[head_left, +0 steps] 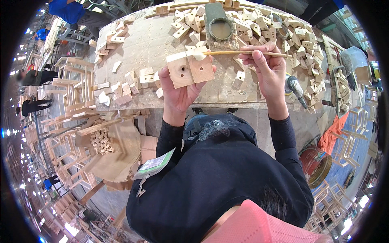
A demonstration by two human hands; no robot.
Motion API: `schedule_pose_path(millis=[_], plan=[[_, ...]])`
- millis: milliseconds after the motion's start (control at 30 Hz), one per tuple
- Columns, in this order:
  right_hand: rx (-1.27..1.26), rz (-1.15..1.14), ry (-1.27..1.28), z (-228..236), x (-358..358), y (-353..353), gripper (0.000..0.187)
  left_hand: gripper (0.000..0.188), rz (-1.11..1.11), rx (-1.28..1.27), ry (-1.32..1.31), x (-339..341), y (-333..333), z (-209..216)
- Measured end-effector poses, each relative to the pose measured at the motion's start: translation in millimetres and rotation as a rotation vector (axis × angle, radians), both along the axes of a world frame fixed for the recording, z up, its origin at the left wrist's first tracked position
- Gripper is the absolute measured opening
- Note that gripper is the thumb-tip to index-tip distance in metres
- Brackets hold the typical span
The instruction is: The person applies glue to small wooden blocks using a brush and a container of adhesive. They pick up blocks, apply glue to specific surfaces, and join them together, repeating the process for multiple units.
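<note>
My left hand is closed round two pale wooden blocks with drilled holes, held side by side above the workbench. My right hand pinches a thin wooden stick, which lies nearly level across to the left. The stick's tip meets a pale, rounded lump at the top edge of the blocks; whether it is part of the stick or a separate piece I cannot tell. Just beyond the blocks stands a worn container with a round opening and tan contents.
Many drilled wooden blocks are heaped along the bench's far and right sides. A small tool with a dark hose lies right of my right hand. A lined bin of blocks stands left, a red drum right. Other people are at the left.
</note>
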State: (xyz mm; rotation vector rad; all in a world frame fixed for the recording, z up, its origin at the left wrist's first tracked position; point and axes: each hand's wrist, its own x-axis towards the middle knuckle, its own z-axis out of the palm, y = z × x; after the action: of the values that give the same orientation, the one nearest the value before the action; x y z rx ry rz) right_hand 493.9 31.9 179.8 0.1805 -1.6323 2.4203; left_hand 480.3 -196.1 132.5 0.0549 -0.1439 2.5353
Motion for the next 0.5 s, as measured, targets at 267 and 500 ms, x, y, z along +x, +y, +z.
schedule_pose_path(millis=[267,500], plan=[[0.038,0.098,-0.007,-10.8,5.6,9.2,0.012,0.089,0.05,-0.065,0.032,0.3,-1.0,3.3],[-0.23,0.052,-0.062,-18.7,13.9,13.9,0.011,0.069,0.358,-0.873,0.222,9.7,-0.7,2.3]])
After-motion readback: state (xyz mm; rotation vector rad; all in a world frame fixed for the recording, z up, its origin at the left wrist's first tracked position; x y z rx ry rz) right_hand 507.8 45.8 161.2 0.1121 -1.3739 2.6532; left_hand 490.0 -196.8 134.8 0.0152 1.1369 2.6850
